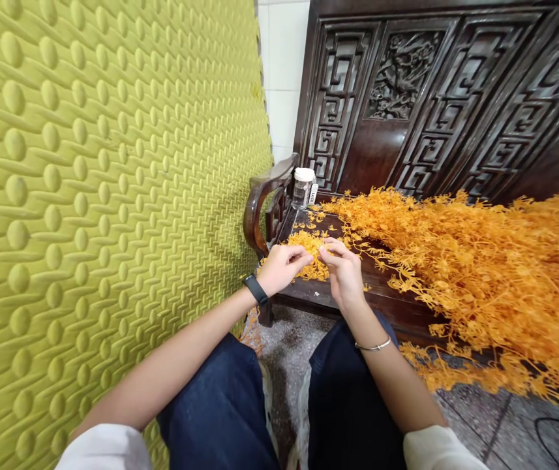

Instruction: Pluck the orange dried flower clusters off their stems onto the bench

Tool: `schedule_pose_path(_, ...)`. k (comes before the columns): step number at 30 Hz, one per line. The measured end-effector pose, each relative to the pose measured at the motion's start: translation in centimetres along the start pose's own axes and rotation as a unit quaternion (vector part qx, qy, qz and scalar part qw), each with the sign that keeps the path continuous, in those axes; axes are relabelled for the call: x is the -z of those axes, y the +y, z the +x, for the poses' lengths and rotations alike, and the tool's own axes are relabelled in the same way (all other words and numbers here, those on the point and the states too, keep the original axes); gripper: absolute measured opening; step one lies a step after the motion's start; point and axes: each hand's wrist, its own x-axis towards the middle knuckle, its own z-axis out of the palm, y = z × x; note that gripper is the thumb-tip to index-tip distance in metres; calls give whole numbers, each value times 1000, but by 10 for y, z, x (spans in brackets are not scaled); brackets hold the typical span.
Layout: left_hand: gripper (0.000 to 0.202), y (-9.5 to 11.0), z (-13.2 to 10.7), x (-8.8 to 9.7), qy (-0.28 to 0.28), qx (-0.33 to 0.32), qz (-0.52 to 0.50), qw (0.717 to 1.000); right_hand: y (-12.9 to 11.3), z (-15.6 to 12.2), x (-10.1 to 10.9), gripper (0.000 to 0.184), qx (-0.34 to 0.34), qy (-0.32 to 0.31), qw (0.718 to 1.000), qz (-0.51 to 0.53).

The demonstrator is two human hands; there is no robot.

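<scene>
My left hand [283,266] and my right hand [342,269] meet over the edge of a dark wooden bench seat [381,297]. Both have their fingers pinched on a small orange plastic sprig [314,256] held between them. Under the fingers lies a small heap of loose orange pieces [308,243]. A big pile of orange artificial branches [494,274] covers the bench to the right of my hands. My left wrist wears a black band, my right a thin bangle.
A green embossed foam panel [113,196] fills the left side. A clear jar with a white lid [303,186] stands by the bench's armrest [264,196]. The carved bench back [430,91] rises behind. Orange bits lie on the speckled floor [479,418].
</scene>
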Motion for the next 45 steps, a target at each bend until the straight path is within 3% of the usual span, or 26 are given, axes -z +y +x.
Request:
schedule_pose_path(3,31,3,2,-4,0,-3,6,1000,-4,6,9,19,-15,32,999,25)
schedule_pose_path(5,32,3,-1,-2,1,6,5,1000,-10,18,27,21,-4,85,996,38)
schedule_pose_path(8,31,-3,-9,9,28,51,-43,997,-16,43,67,25,49,216,974,51)
schedule_pose_path(9,29,-5,-11,13,40,69,-74,994,-15,51,80,27,89,282,954,48)
schedule_pose_path(10,27,-9,-13,18,54,80,-109,989,-13,57,89,27,123,301,945,32)
schedule_pose_path(12,24,-16,-15,25,67,92,-176,978,-5,64,98,29,142,261,955,-11)
schedule_pose_path(15,23,-26,-15,34,71,100,-228,966,8,63,92,30,161,164,967,-108)
schedule_pose_path(17,25,-31,-17,39,84,106,-234,963,9,58,86,27,222,148,941,-209)
schedule_pose_path(21,27,-35,-20,46,114,124,-267,949,1,51,86,21,342,133,847,-385)
schedule_pose_path(24,25,-32,-21,48,109,118,-313,936,4,56,93,22,337,75,830,-438)
schedule_pose_path(27,21,-26,-21,47,107,103,-344,927,14,61,95,33,279,-30,827,-486)
schedule_pose_path(30,16,-21,-20,45,99,96,-356,924,15,54,84,34,244,-90,850,-458)
schedule_pose_path(34,14,-16,-16,37,65,95,-333,936,-4,25,48,20,174,-126,941,-260)
schedule_pose_path(36,15,-12,-14,32,44,92,-309,946,-13,8,29,23,119,-139,968,-174)
schedule_pose_path(40,22,-5,-11,19,-15,78,-260,962,-18,-11,6,24,72,-131,981,-124)
schedule_pose_path(45,30,-3,-5,9,-38,82,-195,977,-16,-12,7,23,85,-87,986,-116)
